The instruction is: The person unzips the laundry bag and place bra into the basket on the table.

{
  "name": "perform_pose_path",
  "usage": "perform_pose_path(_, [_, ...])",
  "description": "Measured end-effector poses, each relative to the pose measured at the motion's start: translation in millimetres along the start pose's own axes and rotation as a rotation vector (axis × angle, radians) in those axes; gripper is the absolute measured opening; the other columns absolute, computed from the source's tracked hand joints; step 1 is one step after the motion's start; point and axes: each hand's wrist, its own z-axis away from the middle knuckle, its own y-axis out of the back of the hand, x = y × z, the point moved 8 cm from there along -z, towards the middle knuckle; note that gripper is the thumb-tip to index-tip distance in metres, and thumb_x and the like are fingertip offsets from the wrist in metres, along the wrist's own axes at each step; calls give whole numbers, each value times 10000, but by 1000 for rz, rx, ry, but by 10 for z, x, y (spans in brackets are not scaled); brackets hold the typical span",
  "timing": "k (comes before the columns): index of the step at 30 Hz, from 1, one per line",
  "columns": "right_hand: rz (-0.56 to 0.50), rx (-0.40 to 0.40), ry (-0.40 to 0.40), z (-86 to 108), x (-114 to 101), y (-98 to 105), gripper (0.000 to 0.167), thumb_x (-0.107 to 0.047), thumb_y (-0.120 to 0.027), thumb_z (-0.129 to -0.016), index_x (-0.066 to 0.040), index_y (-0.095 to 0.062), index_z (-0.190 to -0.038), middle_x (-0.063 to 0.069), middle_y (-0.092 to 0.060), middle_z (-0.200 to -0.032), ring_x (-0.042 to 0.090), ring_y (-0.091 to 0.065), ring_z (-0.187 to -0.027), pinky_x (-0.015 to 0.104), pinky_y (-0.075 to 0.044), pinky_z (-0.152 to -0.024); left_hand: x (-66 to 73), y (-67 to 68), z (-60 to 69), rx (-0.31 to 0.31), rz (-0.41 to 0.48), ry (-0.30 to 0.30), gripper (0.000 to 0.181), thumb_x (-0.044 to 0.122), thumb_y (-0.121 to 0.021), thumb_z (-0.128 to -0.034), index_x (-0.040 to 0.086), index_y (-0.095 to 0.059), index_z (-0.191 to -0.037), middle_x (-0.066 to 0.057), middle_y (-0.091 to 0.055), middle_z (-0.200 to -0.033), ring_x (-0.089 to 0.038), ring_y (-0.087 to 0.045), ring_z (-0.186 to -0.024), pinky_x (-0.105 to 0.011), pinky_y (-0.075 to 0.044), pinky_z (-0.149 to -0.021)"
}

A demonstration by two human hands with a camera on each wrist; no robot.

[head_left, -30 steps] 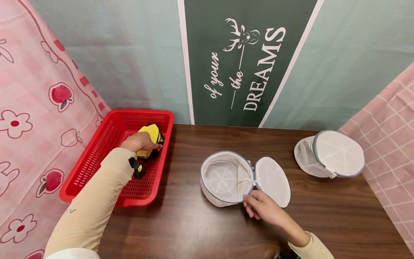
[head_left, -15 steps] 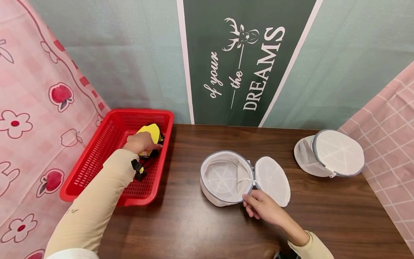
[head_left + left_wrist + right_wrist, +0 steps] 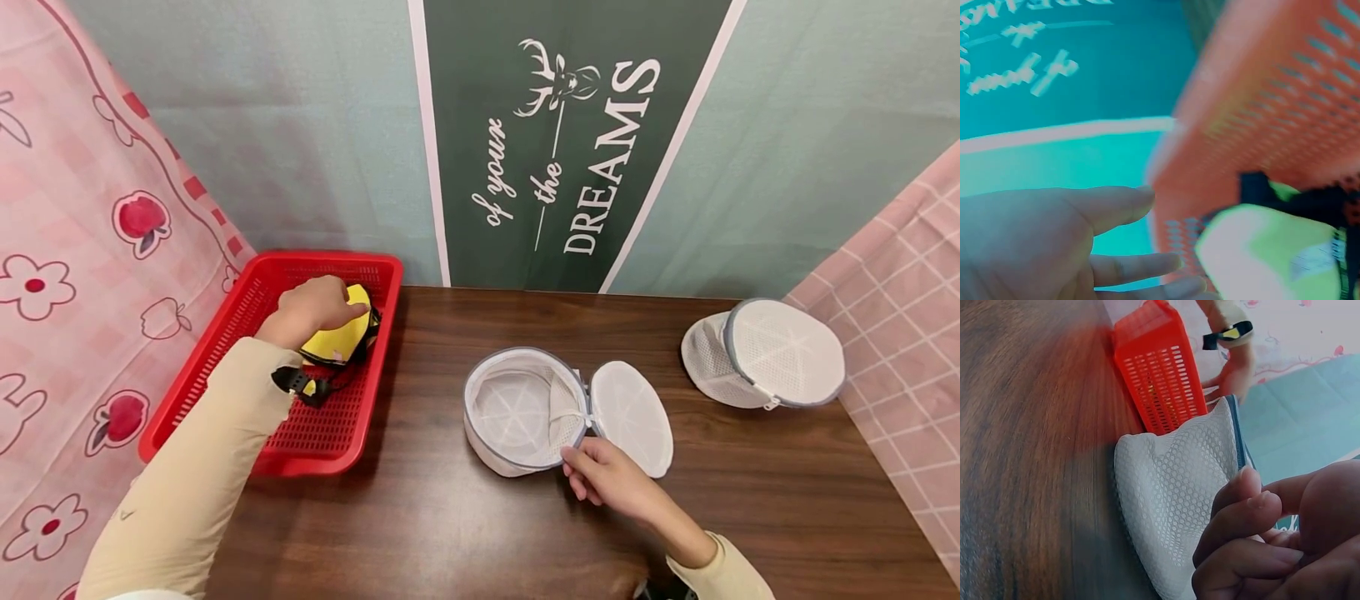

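Note:
Over the red basket (image 3: 352, 450), the left hand (image 3: 311, 310) hovers beside a yellow item with black straps (image 3: 337, 337). In the left wrist view that hand (image 3: 1085, 244) has its fingers extended, with the yellow item (image 3: 1266, 250) lying past the fingertips. The right hand (image 3: 611, 481) pinches the grey rim of a round white mesh bag (image 3: 513, 412), whose lid (image 3: 632, 419) lies folded open to the right. Seen from the right wrist, thumb and curled fingers of the right hand (image 3: 1272, 531) hold the rim of the mesh bag (image 3: 1172, 487).
A second white mesh bag (image 3: 783, 354), its lid closed over the top, stands at the right of the brown wooden table (image 3: 420, 533). Behind the table hangs a green cloth (image 3: 300, 150) with white lettering; pink cloths hang at both sides.
The left hand has let go of the yellow item and moved up and left; the item remains in the basket. The right hand and the mesh bags hold nearly the same places.

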Motion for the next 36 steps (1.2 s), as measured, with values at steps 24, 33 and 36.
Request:
perform_pose_path(24, [-9, 2, -30, -2, 22, -6, 333, -155, -450, -1090, 137, -512, -942, 1, -517, -610, 55, -406, -460, 201, -364, -437, 1161, -60, 1105, 170, 150, -384, 386, 337, -762, -911, 60, -679, -1166, -59, -705, -955, -201, -656, -839, -415, -568, -785])
perform_pose_path(33, [-11, 2, -27, 18, 39, 6, 327, -159, -450, -1091, 126, -509, -944, -3, -516, -608, 60, -412, -457, 205, -365, -434, 1326, -450, 1298, 110, 129, -416, 392, 380, -756, -918, 70, -693, -1150, -64, -716, -1020, -217, -687, -932, -428, -573, -825])
perform_pose_path(36, [-14, 1, -21, 24, 38, 8, 322, -159, -451, -1091, 119, -512, -942, -6, -517, -607, 60, -414, -456, 206, -365, -433, 1342, -616, 1305, 95, 146, -407, 362, 381, -751, -923, 73, -706, -1106, -62, -721, -985, -220, -694, -906, -430, -574, -812])
